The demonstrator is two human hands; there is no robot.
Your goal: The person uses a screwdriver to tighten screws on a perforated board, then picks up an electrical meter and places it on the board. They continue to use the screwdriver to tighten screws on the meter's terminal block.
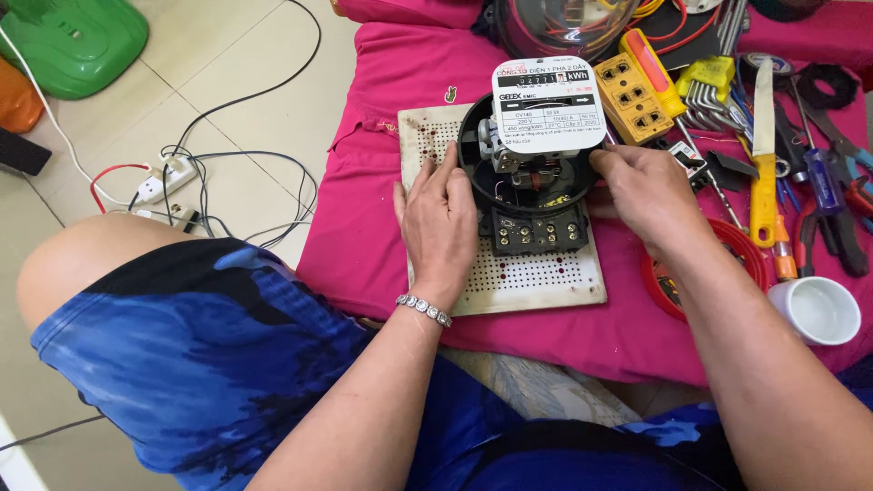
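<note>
My left hand [439,223] lay flat and open on the perforated mounting board [536,277], fingertips touching the round black base of the uncovered electricity meter [532,159]. My right hand [646,195] pinched the meter's opposite rim. Just beyond my right knuckles lay a yellow terminal block [634,98] and screwdrivers [764,155].

Your left hand [441,227] lies flat on the perforated board [536,277], fingertips touching the meter's [532,168] left rim. Your right hand [650,195] fingers grip its right rim. Terminal block [536,232] sits between your hands, below the fingertips. Socket strip [634,98], knife [764,155] and pliers [832,223] lie beyond and right of your right fingers; cup [818,311] right of that wrist.
</note>
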